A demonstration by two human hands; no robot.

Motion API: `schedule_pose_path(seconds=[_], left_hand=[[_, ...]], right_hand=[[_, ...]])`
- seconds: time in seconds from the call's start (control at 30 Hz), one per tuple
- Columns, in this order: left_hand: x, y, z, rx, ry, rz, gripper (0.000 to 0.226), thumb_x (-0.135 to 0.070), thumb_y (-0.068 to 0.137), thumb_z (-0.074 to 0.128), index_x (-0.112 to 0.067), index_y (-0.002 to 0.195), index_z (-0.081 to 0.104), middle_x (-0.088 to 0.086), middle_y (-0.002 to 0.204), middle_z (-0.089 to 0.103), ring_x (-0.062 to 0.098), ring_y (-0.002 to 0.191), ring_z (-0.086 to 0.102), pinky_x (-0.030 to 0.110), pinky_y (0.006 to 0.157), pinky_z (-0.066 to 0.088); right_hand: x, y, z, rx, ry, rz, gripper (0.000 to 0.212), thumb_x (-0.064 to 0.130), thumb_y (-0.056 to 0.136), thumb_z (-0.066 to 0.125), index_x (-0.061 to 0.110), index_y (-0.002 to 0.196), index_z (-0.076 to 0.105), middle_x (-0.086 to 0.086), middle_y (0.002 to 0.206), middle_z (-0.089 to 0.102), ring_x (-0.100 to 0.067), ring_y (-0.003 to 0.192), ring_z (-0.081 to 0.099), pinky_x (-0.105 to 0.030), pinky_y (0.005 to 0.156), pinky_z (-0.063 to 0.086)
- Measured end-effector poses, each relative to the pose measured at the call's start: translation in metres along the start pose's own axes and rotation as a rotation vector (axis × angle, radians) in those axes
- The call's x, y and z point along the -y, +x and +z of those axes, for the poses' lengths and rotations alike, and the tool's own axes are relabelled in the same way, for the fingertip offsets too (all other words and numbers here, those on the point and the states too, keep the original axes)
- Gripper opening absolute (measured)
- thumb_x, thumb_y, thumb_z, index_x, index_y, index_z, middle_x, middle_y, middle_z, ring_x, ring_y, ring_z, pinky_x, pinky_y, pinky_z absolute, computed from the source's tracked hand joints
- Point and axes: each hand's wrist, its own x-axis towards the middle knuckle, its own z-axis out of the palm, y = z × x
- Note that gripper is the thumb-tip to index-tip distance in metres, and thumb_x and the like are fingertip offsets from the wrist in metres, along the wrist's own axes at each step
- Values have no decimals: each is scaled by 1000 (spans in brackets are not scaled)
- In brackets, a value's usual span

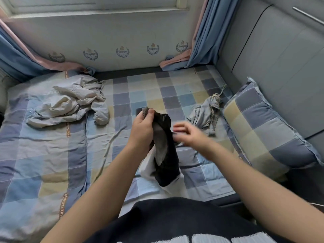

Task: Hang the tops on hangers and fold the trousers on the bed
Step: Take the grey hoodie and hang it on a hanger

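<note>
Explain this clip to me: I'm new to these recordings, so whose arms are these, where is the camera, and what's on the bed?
There is no machine here: a person wears one wide-angle camera on the head, looking down at their own bare arms. The left hand pinches a dark garment with a white part, holding it up over the bed, which has a checked sheet. The right hand is blurred beside the garment; whether it holds any cloth cannot be told. On the bed lie a crumpled pale garment to the left, a small grey bundle of cloth to the right, and a checked pillow.
</note>
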Motion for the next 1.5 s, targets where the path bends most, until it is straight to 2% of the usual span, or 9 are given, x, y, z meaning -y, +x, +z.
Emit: schedule_pose_path(seconds=[0.2, 0.37, 0.53, 0.67, 0.83, 1.03, 1.2, 1.4, 1.5], left_hand=[[-24, -11, 3, 16, -198, -133, 22, -25, 105, 53, -10, 94, 65, 7, 81, 73, 21, 75, 72, 37, 68, 61], [-41, 1, -13, -64, -239, -61, 31, -21, 105, 52, -11, 82, 70, 9, 83, 75, 21, 80, 73, 39, 78, 61], [-31, 11, -38, 13, 265, 14, 13, -19, 99, 63, -9, 106, 68, 2, 94, 74, 18, 89, 71, 24, 70, 58], [12, -16, -32, 189, 583, -53, 54, -26, 81, 85, -9, 125, 58, 4, 117, 65, 12, 105, 64, 16, 84, 52], [48, -23, -3, 223, 474, 64, 46, -33, 75, 81, -36, 115, 60, -6, 113, 71, 14, 110, 67, 40, 92, 55], [49, 7, -1, -37, 286, 125, 20, -17, 106, 47, -11, 106, 66, 1, 98, 70, 16, 93, 63, 28, 80, 51], [36, 14, -11, -92, -29, -123, 27, -27, 107, 44, -20, 112, 70, 9, 116, 73, 29, 111, 68, 48, 98, 55], [12, 18, -17, -129, -174, -206, 29, -32, 105, 48, -20, 125, 66, 8, 120, 72, 28, 108, 70, 40, 80, 59], [-1, 18, -16, -114, -261, -287, 34, -33, 105, 50, -16, 131, 64, 9, 118, 73, 27, 104, 72, 35, 70, 59]], right_hand=[[-80, 8, 45, 144, -234, 160, 42, 25, 89, 75, 14, 127, 61, -1, 120, 68, -17, 112, 63, -32, 97, 51], [-70, 20, 38, -110, -449, 66, 27, 24, 99, 59, 18, 73, 54, -8, 83, 62, -22, 83, 59, -32, 66, 35], [-11, 24, 22, -211, -68, 80, 15, 15, 99, 57, 6, 89, 66, -13, 85, 59, -22, 82, 55, -35, 71, 40], [48, 26, 23, -267, 343, 118, 19, 6, 98, 49, 5, 96, 68, -19, 93, 67, -31, 83, 66, -40, 69, 57], [82, 14, 31, -133, 654, 125, 27, 5, 102, 42, 8, 90, 65, -11, 79, 62, -20, 69, 61, -29, 58, 59], [86, 5, 15, -48, 745, 43, 20, 12, 105, 43, 7, 102, 63, -12, 89, 68, -25, 81, 69, -37, 76, 61], [38, 1, -11, -101, 265, -95, 25, 20, 100, 59, 20, 125, 62, -1, 128, 68, -20, 119, 63, -37, 99, 48], [-68, -19, 10, 221, -103, 77, 103, 40, 72, 87, 37, 154, 25, 18, 145, 37, -5, 136, 37, -7, 90, 43], [-95, -17, 36, 99, -350, 75, 99, 49, 63, 86, 34, 146, 35, 9, 140, 45, -15, 130, 45, -29, 101, 45]])
